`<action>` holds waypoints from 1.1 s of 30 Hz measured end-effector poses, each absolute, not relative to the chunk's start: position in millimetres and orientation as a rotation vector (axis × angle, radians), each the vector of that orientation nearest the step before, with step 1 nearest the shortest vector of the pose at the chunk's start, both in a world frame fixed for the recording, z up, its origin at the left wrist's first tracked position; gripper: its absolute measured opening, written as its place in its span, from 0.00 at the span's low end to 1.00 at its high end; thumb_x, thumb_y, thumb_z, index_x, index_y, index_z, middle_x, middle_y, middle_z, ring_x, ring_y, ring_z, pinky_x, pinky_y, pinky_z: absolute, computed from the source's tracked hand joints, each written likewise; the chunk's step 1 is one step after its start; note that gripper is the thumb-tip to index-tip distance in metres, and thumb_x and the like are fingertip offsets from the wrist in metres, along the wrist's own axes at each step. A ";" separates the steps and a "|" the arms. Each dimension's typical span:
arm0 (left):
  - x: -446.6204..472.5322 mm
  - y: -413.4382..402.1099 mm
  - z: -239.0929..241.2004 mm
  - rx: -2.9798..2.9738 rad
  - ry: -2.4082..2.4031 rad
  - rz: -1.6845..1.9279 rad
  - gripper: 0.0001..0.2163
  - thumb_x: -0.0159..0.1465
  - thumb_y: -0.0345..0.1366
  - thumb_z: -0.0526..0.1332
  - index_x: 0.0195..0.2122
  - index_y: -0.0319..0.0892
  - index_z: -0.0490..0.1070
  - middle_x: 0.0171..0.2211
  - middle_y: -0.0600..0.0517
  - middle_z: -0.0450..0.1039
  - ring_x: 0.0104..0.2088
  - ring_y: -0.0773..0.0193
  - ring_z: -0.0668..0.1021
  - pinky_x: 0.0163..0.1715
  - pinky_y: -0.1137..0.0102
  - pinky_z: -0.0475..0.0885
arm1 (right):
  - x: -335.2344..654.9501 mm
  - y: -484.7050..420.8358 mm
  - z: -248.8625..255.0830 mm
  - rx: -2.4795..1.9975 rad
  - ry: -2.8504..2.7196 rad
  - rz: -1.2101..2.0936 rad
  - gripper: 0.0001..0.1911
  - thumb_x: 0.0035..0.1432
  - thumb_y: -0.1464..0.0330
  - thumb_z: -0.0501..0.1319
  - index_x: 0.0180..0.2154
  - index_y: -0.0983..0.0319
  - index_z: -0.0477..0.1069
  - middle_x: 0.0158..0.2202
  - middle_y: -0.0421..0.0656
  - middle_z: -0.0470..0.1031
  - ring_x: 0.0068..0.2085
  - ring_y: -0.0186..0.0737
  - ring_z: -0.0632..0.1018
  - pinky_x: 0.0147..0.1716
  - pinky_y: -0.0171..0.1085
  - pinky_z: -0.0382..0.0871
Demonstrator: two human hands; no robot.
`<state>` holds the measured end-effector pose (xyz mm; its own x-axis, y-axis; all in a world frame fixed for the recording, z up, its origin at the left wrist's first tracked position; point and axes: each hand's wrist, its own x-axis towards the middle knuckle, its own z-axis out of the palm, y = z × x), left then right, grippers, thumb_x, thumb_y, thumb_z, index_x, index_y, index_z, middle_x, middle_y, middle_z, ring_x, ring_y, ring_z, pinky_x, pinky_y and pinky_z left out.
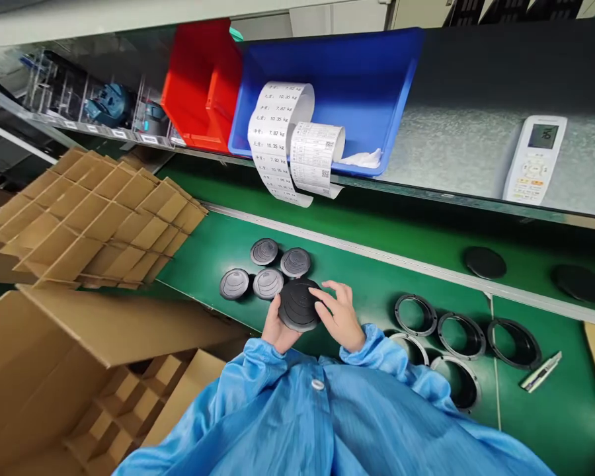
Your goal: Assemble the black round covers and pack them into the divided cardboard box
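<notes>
- Your left hand cups the round black ribbed plastic cap from beneath, its grip closed on the rim; your right hand steadies the far side with curled fingers, so the cap sits just above the green tabletop, near its front edge.
- Just beyond the cap, four grey ribbed discs lie clustered, touching, within easy reach.
- To your right, black plastic rings lie flat in a group.
- At the tabletop's left edge stands a cardboard divider grid.
- Farthest, a blue plastic bin on the shelf spills printed paper labels.
</notes>
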<state>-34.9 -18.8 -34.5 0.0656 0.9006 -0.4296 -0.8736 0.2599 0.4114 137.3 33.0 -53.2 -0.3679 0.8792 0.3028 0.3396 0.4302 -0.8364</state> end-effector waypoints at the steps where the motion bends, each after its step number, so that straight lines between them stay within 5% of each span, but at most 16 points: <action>1: -32.0 -23.6 -30.9 0.071 0.688 1.337 0.26 0.67 0.48 0.58 0.64 0.45 0.61 0.54 0.46 0.75 0.59 0.52 0.72 0.62 0.53 0.62 | 136.3 30.4 -50.7 -1.014 -1.973 0.854 0.19 0.69 0.59 0.51 0.55 0.52 0.73 0.57 0.47 0.66 0.59 0.49 0.62 0.61 0.53 0.58; 6: -21.8 -44.4 -15.4 0.201 0.707 1.293 0.33 0.63 0.44 0.64 0.67 0.48 0.54 0.57 0.44 0.72 0.55 0.48 0.75 0.60 0.49 0.64 | 129.5 19.2 -50.3 -0.924 -2.032 0.952 0.29 0.72 0.56 0.41 0.46 0.56 0.80 0.59 0.46 0.66 0.60 0.49 0.59 0.62 0.52 0.56; 15: -16.3 -58.6 -2.2 0.258 0.656 1.347 0.40 0.57 0.51 0.68 0.68 0.47 0.54 0.58 0.43 0.71 0.60 0.43 0.70 0.60 0.49 0.63 | 141.7 8.2 -32.7 -0.824 -1.775 1.058 0.33 0.73 0.56 0.35 0.49 0.52 0.78 0.59 0.43 0.68 0.60 0.44 0.64 0.60 0.49 0.62; 19: -12.2 -52.6 -6.9 0.105 0.793 1.299 0.30 0.64 0.53 0.60 0.62 0.41 0.64 0.53 0.43 0.75 0.55 0.49 0.75 0.56 0.57 0.70 | 138.1 -12.2 -46.5 -0.773 -2.082 0.774 0.30 0.68 0.49 0.47 0.61 0.56 0.67 0.66 0.47 0.60 0.66 0.52 0.56 0.67 0.57 0.48; 25: 10.2 -40.0 -21.5 0.039 1.019 1.005 0.26 0.68 0.49 0.56 0.65 0.43 0.61 0.55 0.44 0.74 0.55 0.51 0.76 0.56 0.59 0.71 | 150.3 -15.9 -70.9 -0.910 -2.322 0.960 0.59 0.48 0.45 0.69 0.70 0.66 0.45 0.72 0.59 0.37 0.71 0.61 0.44 0.67 0.57 0.46; 28: 25.8 -37.5 -28.7 0.103 1.017 0.800 0.29 0.68 0.49 0.57 0.68 0.45 0.55 0.58 0.43 0.71 0.58 0.51 0.74 0.59 0.59 0.68 | 168.7 -7.9 -71.4 -0.910 -2.289 1.143 0.71 0.41 0.45 0.72 0.71 0.60 0.29 0.71 0.58 0.39 0.70 0.60 0.47 0.64 0.58 0.50; 33: 28.0 -31.0 -36.8 0.221 0.992 0.691 0.33 0.67 0.54 0.55 0.70 0.57 0.44 0.65 0.43 0.62 0.59 0.51 0.73 0.63 0.53 0.61 | 220.3 12.9 -82.1 -1.496 -2.233 0.853 0.63 0.39 0.49 0.73 0.70 0.53 0.44 0.64 0.54 0.54 0.61 0.60 0.60 0.56 0.55 0.59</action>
